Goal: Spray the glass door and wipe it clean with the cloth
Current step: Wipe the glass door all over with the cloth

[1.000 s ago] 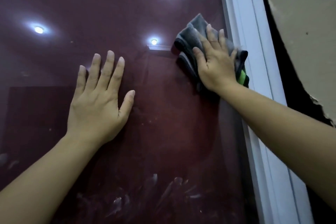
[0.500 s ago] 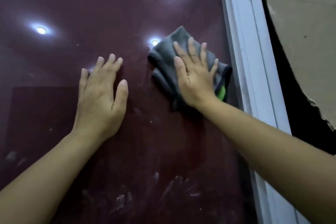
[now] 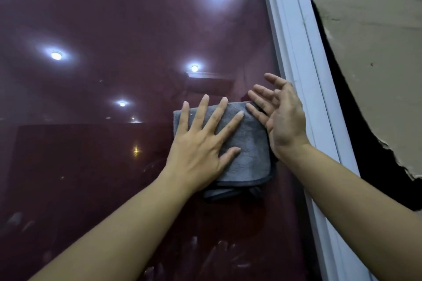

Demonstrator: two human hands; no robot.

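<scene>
Left hand (image 3: 201, 150) flat, fingers spread, pressing folded grey plush cloth (image 3: 249, 155) against glossy glass door (image 3: 114, 18). Right hand (image 3: 280, 116) open, holding nothing, beside white frame (image 3: 303, 75).

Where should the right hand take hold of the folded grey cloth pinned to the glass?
Probably the cloth's bare right edge, coming in from the frame side. The left hand presses flat over its left half, and the open right hand is beside that free edge.

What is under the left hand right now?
The folded grey cloth, pressed flat to the glass door by the left hand. The glass beneath the cloth is covered.
</scene>
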